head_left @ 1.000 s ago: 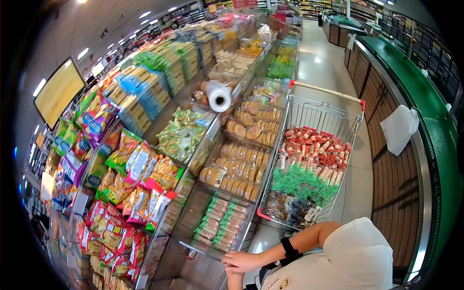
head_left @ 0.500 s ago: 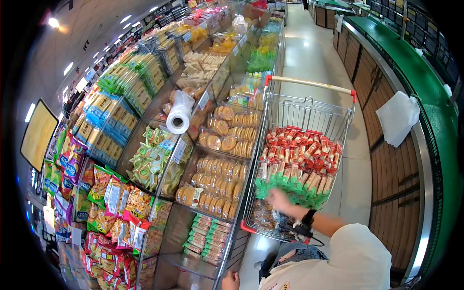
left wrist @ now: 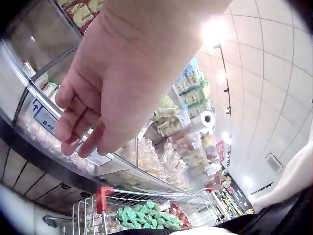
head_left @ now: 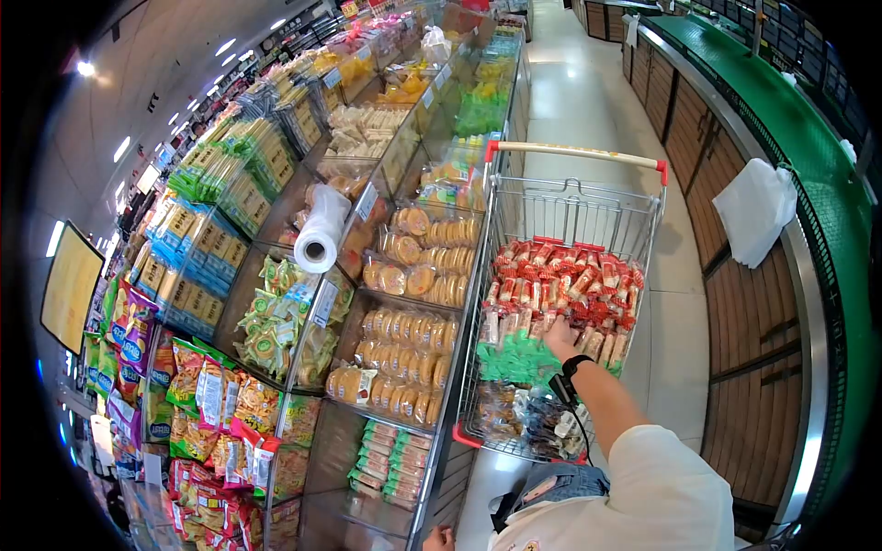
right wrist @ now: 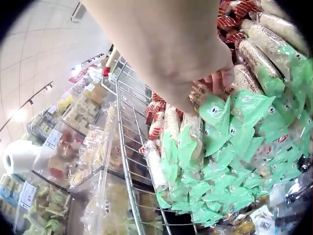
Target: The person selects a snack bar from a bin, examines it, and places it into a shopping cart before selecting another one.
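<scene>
In the head view, my right hand [head_left: 559, 340] reaches down into a wire shopping cart [head_left: 496, 211], among packets with green ends [head_left: 514, 360]. The right wrist view shows the fingers of my right hand [right wrist: 190, 68] curled round one clear-wrapped snack bar [right wrist: 199, 92] with a green end, partly hidden by the hand. Red-wrapped packets [head_left: 583, 275] lie beyond it. My left hand [head_left: 439, 539] is at the bottom edge, beside the display bins. In the left wrist view my left hand [left wrist: 122, 93] hangs loosely curled and holds nothing, before a price label [left wrist: 45, 122].
Bins of round packaged biscuits [head_left: 409, 331] and bagged snacks [head_left: 193, 395] stand left of the cart. A plastic bag roll [head_left: 322, 234] sits on the bins. Right of the aisle [head_left: 675, 340] is a green-topped counter [head_left: 781, 110] with white bags [head_left: 755, 211] hanging from it.
My right hand first left my left hand at the bins' edge for the cart, then moved farther up and right among the packets. The head view has shifted, moving the cart slightly left.
</scene>
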A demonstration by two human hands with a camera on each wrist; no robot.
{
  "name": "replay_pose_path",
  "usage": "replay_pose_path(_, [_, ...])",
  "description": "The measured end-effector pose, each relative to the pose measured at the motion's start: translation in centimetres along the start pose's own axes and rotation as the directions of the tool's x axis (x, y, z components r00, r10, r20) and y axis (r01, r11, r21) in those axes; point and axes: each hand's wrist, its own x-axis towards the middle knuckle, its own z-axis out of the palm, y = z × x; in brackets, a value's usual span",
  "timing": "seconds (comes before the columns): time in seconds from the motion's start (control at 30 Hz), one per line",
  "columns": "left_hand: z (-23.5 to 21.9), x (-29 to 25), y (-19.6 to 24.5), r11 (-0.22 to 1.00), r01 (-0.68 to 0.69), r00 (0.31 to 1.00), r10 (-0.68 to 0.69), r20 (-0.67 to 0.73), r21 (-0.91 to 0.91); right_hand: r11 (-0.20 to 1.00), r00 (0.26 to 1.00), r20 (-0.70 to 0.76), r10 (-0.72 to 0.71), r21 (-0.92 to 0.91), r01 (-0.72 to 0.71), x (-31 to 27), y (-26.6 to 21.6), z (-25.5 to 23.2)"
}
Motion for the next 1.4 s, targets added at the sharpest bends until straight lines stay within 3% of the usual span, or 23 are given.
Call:
replay_pose_path(0.1, [-0.4, -0.2, 0.7, 0.999, 0.041, 0.999, -0.041, 0.025, 0.002, 0.999, 1.000, -0.008, -0.002, 0.038, 0.002, 0.2, 0.0, 0.6])
replay_pose_path(0.2, [-0.1, -0.2, 0.0, 0.998, 0.050, 0.998, -0.051, 0.027, 0.031, 0.997, 0.996, 0.085, -0.005, 0.074, -0.002, -0.4, 0.1, 0.3])
replay_pose_path(0.23, [0.0, -0.2, -0.4, 0.998, 0.048, 0.999, -0.048, 0.021, 0.043, 0.986, 0.996, -0.067, -0.059, 0.151, 0.069, -1.2, 0.4, 0.8])
replay_pose_path(0.27, [0.1, -0.1, -0.7, 0.999, 0.018, 1.000, -0.018, 0.022, 0.031, 0.952, 0.995, -0.045, -0.092, 0.290, 0.101, -2.0, 0.8, 1.2])
replay_pose_path(0.33, [-0.8, 0.2, 0.0, 0.999, -0.032, 0.999, 0.032, 0.018, 0.002, 0.826, 0.984, -0.004, -0.175, 0.544, 0.149, -6.0, 0.5, 0.0])
replay_pose_path(0.37, [-1.1, 0.6, 0.0, 0.997, -0.078, 0.996, 0.079, 0.048, -0.023, 0.683, 0.971, 0.109, -0.213, 0.727, 0.068, -8.4, 0.1, -0.4])
replay_pose_path(0.4, [0.3, 1.9, -1.6, 0.976, -0.129, 0.991, 0.119, -0.062, -0.176, 0.514, 0.937, 0.219, -0.272, 0.856, -0.050, -10.8, -0.2, -0.4])
replay_pose_path(0.47, [0.9, 3.0, -2.5, 0.941, -0.119, 0.993, 0.106, -0.058, -0.316, 0.337, 0.789, 0.368, -0.493, 0.916, -0.217, -14.7, -0.5, 1.1])
replay_pose_path(0.53, [-2.8, 2.7, 2.2, 0.932, -0.166, 0.984, 0.134, -0.118, -0.323, 0.395, 0.603, 0.492, -0.628, 0.869, -0.297, -19.0, -1.5, 2.3])
replay_pose_path(0.57, [-1.5, 4.2, 0.1, 0.889, -0.203, 0.979, 0.174, -0.108, -0.409, 0.455, 0.570, 0.558, -0.603, 0.828, -0.329, -22.6, -3.2, 1.0])
replay_pose_path(0.63, [-1.7, 5.2, 0.7, 0.786, -0.313, 0.945, 0.199, -0.260, -0.533, 0.453, 0.451, 0.610, -0.651, 0.790, -0.414, -26.7, -4.2, 2.4])
replay_pose_path(0.7, [-3.5, 4.5, 3.3, 0.538, -0.322, 0.946, 0.151, -0.287, -0.779, 0.465, 0.330, 0.652, -0.682, 0.736, -0.493, -30.6, -5.0, 3.1])
replay_pose_path(0.8, [-4.6, 4.5, 1.5, 0.503, -0.219, 0.976, 0.126, -0.180, -0.836, 0.552, 0.202, 0.689, -0.696, 0.693, -0.465, -34.9, -5.8, 4.1])
replay_pose_path(0.83, [-4.3, 4.6, 0.3, 0.483, -0.201, 0.978, 0.052, -0.201, -0.852, 0.583, 0.186, 0.702, -0.687, 0.686, -0.436, -36.2, -6.1, 4.2])
replay_pose_path(0.93, [-5.3, 3.3, -2.4, 0.239, -0.129, 0.982, -0.107, -0.158, -0.962, 0.599, 0.059, 0.742, -0.667, 0.582, -0.550, -38.3, -7.0, 4.6])
replay_pose_path(0.97, [-5.8, 2.7, -3.2, 0.261, -0.182, 0.963, -0.148, -0.226, -0.948, 0.606, 0.107, 0.755, -0.647, 0.595, -0.528, -39.6, -7.9, 4.0])
replay_pose_path(1.07, [-7.7, 0.7, -5.7, 0.188, -0.227, 0.944, -0.199, -0.263, -0.956, 0.653, 0.025, 0.729, -0.684, 0.627, -0.425, -40.5, -8.4, 6.2])
replay_pose_path(1.17, [-8.8, -0.9, -8.5, 0.252, -0.327, 0.897, -0.220, -0.383, -0.911, 0.749, -0.036, 0.758, -0.651, 0.634, -0.192, -43.4, -9.3, 7.0])
replay_pose_path(1.3, [-11.3, -3.8, -10.7, 0.257, -0.297, 0.889, -0.276, -0.365, -0.920, 0.795, -0.144, 0.800, -0.582, 0.597, 0.106, -46.9, -10.7, 7.9])
replay_pose_path(1.4, [-13.7, -5.9, -11.9, 0.507, -0.217, 0.856, -0.312, -0.413, -0.834, 0.805, -0.159, 0.833, -0.530, 0.553, 0.214, -49.4, -11.0, 8.2])
